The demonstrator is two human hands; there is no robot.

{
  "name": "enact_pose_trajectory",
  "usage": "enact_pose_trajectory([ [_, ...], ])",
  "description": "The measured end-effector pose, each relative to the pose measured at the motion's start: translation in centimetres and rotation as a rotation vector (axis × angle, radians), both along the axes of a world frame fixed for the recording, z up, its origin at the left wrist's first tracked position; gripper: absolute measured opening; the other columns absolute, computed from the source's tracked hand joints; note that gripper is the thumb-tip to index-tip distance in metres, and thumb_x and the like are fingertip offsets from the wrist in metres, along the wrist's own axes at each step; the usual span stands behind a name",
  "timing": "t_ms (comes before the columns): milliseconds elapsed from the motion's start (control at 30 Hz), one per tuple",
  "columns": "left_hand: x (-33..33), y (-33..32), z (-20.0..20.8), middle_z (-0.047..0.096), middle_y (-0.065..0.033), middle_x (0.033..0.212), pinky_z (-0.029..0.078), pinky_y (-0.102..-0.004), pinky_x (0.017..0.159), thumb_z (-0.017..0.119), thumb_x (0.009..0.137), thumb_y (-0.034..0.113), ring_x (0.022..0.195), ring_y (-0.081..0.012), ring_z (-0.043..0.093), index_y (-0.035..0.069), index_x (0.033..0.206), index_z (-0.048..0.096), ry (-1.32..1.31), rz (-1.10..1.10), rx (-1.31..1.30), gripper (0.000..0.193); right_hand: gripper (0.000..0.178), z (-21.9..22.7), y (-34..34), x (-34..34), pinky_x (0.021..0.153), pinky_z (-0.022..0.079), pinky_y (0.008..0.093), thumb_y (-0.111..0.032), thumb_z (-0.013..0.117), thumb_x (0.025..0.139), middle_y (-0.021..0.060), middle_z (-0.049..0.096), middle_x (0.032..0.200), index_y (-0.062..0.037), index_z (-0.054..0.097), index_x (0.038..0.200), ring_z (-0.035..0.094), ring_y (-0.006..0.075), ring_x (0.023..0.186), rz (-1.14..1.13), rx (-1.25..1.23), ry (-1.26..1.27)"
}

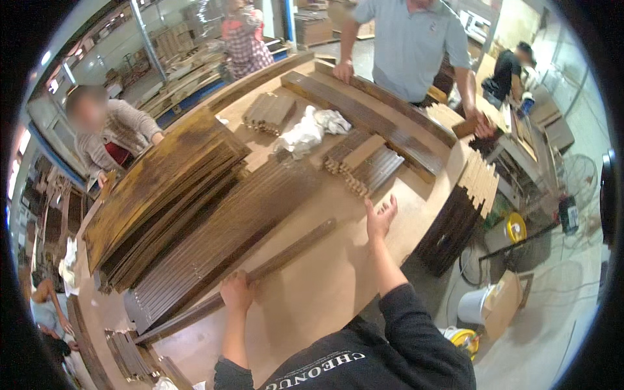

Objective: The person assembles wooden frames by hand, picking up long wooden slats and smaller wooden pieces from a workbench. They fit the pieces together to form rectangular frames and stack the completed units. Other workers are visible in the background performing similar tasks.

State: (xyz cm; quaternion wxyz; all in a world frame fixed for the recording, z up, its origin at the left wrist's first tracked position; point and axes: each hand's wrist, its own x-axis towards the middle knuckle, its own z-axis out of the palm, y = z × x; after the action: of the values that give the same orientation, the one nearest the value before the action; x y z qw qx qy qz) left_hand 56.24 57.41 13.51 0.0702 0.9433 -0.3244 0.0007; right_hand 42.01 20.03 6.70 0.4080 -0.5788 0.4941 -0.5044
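White rags [311, 130], yellow reel [517, 228]

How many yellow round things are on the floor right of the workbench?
2: one yellow round reel beside the bench's right edge, one yellow round drum lower down by the white bucket. More may be hidden.

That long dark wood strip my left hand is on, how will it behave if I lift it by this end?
The strip is long and thin, so it would probably sag or bounce a little at its far end. The left hand holds it far off centre, so it may tip down. It lies flat-faced on the table, so rolling seems unlikely.
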Motion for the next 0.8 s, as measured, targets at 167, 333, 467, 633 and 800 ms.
enact_pose_trajectory([
  [167,-0.9,0.1,-1.0,0.059,-0.0089,0.078,0.043,-0.0436,0.073,0.072,0.068,0.033,0.078,-0.0302,0.059,0.009,0.079,0.054,-0.042,-0.032,-0.022,0.032,0.087,2.5,-2.0,1.6,0.101,0.035,0.04,-0.026,0.077,0.068,0.017,0.039,0.132,-0.0107,0.027,0.137,0.041,0.033,0.121,0.044,-0.056,0.292],
  [333,-1.1,0.2,-2.0,0.059,-0.0085,0.076,0.042,-0.0455,0.075,0.072,0.067,0.034,0.078,-0.0297,0.059,0.009,0.077,0.054,-0.086,0.002,-0.012,0.032,0.082,1.1,-2.8,1.3,0.099,0.037,0.0382,-0.019,0.073,0.068,0.0194,0.044,0.13,-0.0107,0.029,0.137,0.045,0.0332,0.118,0.087,-0.005,0.094],
  [467,-1.7,-0.9,-0.8,0.059,-0.007,0.073,0.042,-0.0442,0.072,0.073,0.065,0.034,0.076,-0.0284,0.059,0.01,0.075,0.055,-0.108,0.006,-0.037,0.032,0.071,0.9,-3.4,-1.8,0.087,0.045,0.0343,-0.004,0.064,0.073,0.0151,0.052,0.116,-0.0076,0.029,0.135,0.055,0.0248,0.101,0.137,0.217,-0.275],
  [633,-1.7,-0.5,-2.0,0.057,-0.0055,0.069,0.041,-0.0407,0.067,0.078,0.059,0.03,0.07,-0.0275,0.057,0.011,0.076,0.055,-0.187,-0.008,-0.076,0.034,0.044,-0.4,-3.3,-9.2,0.08,0.049,0.027,0.004,0.052,0.079,0.0058,0.056,0.104,-0.0055,0.042,0.12,0.058,0.0158,0.09,0.517,0.645,-1.092],
  [800,-1.4,-0.2,-2.5,0.055,-0.0077,0.068,0.041,-0.0417,0.067,0.078,0.061,0.034,0.069,-0.0301,0.055,0.009,0.077,0.054,-0.203,-0.019,-0.071,0.038,0.045,0.3,-2.7,-12.8,0.084,0.049,0.0272,0.003,0.055,0.078,0.0062,0.057,0.109,-0.0035,0.044,0.12,0.058,0.0163,0.094,0.699,0.762,-1.289],
])
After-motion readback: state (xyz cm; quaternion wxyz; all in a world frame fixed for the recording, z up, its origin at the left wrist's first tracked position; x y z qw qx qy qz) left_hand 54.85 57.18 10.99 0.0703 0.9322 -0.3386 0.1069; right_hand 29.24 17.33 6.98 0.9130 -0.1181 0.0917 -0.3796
